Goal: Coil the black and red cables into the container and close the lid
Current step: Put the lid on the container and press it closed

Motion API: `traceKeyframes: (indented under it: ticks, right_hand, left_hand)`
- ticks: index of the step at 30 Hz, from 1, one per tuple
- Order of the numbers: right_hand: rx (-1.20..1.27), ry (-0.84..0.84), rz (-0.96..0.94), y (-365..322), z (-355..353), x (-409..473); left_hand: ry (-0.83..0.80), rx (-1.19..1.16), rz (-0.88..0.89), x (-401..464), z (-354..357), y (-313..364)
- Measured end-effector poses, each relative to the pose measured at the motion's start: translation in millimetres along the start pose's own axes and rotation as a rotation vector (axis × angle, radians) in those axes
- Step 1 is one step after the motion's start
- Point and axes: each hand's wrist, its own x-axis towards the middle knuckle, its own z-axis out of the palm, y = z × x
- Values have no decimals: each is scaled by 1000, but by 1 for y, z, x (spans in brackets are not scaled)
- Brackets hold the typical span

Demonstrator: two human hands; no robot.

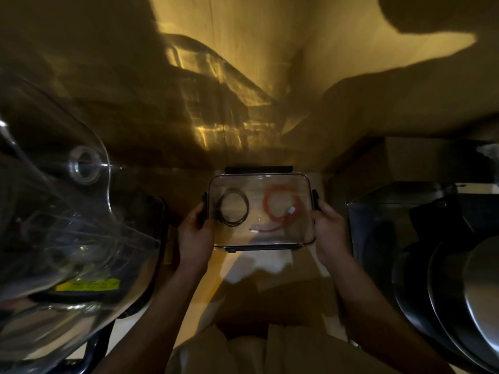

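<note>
A clear rectangular container (260, 182) with black latches sits between my hands, its transparent lid lying on top. Inside, a black cable (232, 208) is coiled on the left and a red cable (280, 207) with white plugs is coiled on the right. My left hand (195, 233) grips the container's left edge, thumb over the left latch. On the opposite side, my right hand (330, 228) grips the edge with its thumb on the right latch. The far latch stands up behind the lid; the near latch lies at the front edge.
A large clear glass vessel (67, 211) with a yellow label fills the left side. Stacked dark metal pans (453, 292) and a dark box stand at the right. A wooden wall rises behind the container, and the light is dim.
</note>
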Motion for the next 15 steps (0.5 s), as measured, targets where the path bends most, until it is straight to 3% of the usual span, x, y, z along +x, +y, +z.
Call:
traceKeyframes:
  ticks: [15]
  right_hand:
    - [-42,1,-17,15,-8,7]
  left_hand:
    - [114,167,59,11,5,-16]
